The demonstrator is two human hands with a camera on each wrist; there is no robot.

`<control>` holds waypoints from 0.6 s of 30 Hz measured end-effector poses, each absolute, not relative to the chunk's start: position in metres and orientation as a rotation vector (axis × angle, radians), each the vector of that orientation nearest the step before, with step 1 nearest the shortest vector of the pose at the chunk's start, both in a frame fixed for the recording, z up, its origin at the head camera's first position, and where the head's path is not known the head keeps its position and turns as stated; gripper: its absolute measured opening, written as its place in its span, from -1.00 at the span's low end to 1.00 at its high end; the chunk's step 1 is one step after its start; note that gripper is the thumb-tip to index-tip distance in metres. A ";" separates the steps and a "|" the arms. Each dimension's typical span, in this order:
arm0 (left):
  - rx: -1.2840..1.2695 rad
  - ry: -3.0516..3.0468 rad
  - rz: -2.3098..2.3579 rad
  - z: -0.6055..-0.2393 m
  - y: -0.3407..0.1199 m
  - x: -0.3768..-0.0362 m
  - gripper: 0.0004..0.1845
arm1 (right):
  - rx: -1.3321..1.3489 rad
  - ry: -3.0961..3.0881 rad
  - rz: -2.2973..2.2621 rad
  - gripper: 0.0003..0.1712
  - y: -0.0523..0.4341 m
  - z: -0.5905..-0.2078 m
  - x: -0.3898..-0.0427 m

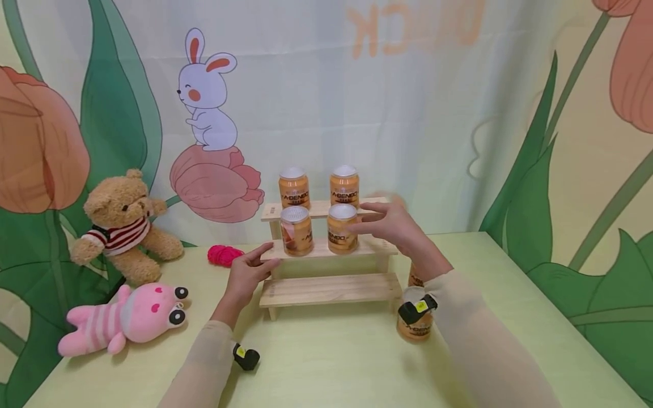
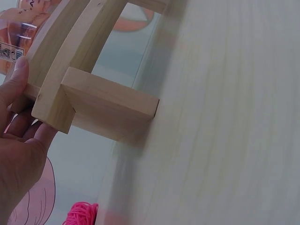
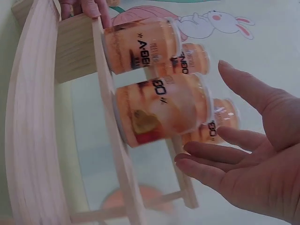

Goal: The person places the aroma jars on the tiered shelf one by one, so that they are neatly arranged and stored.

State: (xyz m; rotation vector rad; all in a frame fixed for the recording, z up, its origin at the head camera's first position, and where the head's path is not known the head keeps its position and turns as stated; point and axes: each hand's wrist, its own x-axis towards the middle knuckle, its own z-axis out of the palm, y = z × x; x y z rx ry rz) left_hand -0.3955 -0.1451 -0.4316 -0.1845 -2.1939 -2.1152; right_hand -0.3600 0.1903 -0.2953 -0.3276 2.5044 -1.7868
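Jars of orange preserve are what you are shelving on the stepped wooden rack [image 1: 326, 289] in the middle of the table [image 1: 535, 317]: four are standing on it, two on the far top step, the left one [image 1: 294, 190] and the right one [image 1: 344, 185], and two on the middle step, the left one [image 1: 296, 230] and the right one [image 1: 342, 228]. The near bottom step is bare. Your right hand [image 1: 390, 225] is hovering just right of the middle-step right jar, fingers straight and spread, gripping nothing; in the right wrist view the fingertips [image 3: 187, 159] are sitting just beside the jar, and you cannot tell whether they are touching it. Your left hand [image 1: 250, 275] is resting against the left end of the rack, thumb [image 2: 18, 70] and fingers pressing lightly on the wood, loosely open rather than clamped. To my eye you are letting go of a jar just placed, with the middle step filled. Two more jars are waiting on the table near the rack's right end, one [image 1: 414, 326] closer to you and one [image 1: 414, 277] mostly hidden behind your forearm. Next you are likely needing a reach back and down to the closer one, gripping round its body. Also counted: one teddy bear [image 1: 122, 226], one pink plush toy [image 1: 127, 317], one ball of pink yarn [image 1: 224, 255].
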 end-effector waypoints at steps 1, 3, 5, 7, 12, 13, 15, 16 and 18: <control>-0.183 -2.198 -2.113 -0.432 -0.146 -0.395 -0.39 | -0.337 2.521 -1.768 -0.03 0.195 -0.295 -0.357; -0.186 -2.204 -2.115 -0.433 -0.146 -0.394 -0.38 | -0.330 2.567 -1.729 -0.05 0.204 -0.293 -0.353; -0.191 -2.198 -2.114 -0.433 -0.146 -0.395 -0.38 | -0.311 2.608 -1.704 -0.06 0.214 -0.292 -0.350; -0.195 -2.190 -2.108 -0.433 -0.147 -0.395 -0.38 | -0.276 2.640 -1.692 -0.06 0.222 -0.291 -0.349; -0.184 -2.186 -2.106 -0.433 -0.148 -0.395 -0.38 | -0.228 2.651 -1.715 -0.01 0.240 -0.291 -0.348; -0.187 -2.185 -2.109 -0.433 -0.148 -0.395 -0.37 | -0.221 2.651 -1.721 -0.01 0.243 -0.292 -0.348; -0.198 -2.184 -2.110 -0.433 -0.148 -0.395 -0.37 | -0.221 2.655 -1.725 0.00 0.249 -0.293 -0.346; -0.207 -2.179 -2.111 -0.433 -0.148 -0.395 -0.37 | -0.226 2.656 -1.729 0.00 0.253 -0.293 -0.345; -0.224 -2.169 -2.112 -0.432 -0.147 -0.395 -0.37 | -0.241 2.655 -1.746 -0.02 0.259 -0.294 -0.344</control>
